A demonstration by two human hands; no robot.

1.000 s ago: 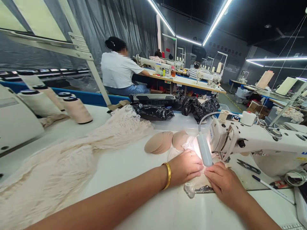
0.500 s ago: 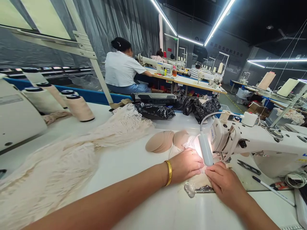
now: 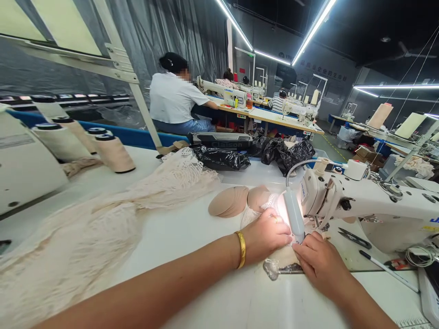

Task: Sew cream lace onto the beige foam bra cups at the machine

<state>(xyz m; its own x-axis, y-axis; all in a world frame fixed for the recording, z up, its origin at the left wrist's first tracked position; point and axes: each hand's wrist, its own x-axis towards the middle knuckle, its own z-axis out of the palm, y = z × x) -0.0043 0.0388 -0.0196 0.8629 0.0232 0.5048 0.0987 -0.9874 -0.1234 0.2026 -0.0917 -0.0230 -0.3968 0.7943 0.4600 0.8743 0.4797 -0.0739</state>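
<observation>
A pale lace bra [image 3: 252, 214] with beige cups lies under the head of a white sewing machine [image 3: 373, 196]. My left hand [image 3: 269, 232] presses on its near part, fingers bent and close together at the cloth. Just right of it, my right hand [image 3: 318, 256] pinches the edge of the same piece between thumb and fingers. A grey lamp [image 3: 293, 212] on a bendy neck lights the spot and hides the needle and part of the cloth. Beige moulded cups [image 3: 228, 202] lie stacked beyond my left hand.
Cream lace fabric [image 3: 113, 224] spreads over the left of the table. Thread cones [image 3: 115, 154] stand behind it. Thread snips [image 3: 355, 238] and a white pen [image 3: 389, 271] lie right of my right hand. Black plastic bags [image 3: 221, 157] sit at the back; a co-worker [image 3: 180, 98] sits beyond.
My hands have drawn slightly closer together at the cloth, still under the lamp. The snips and pen appear a little further left and up in the view.
</observation>
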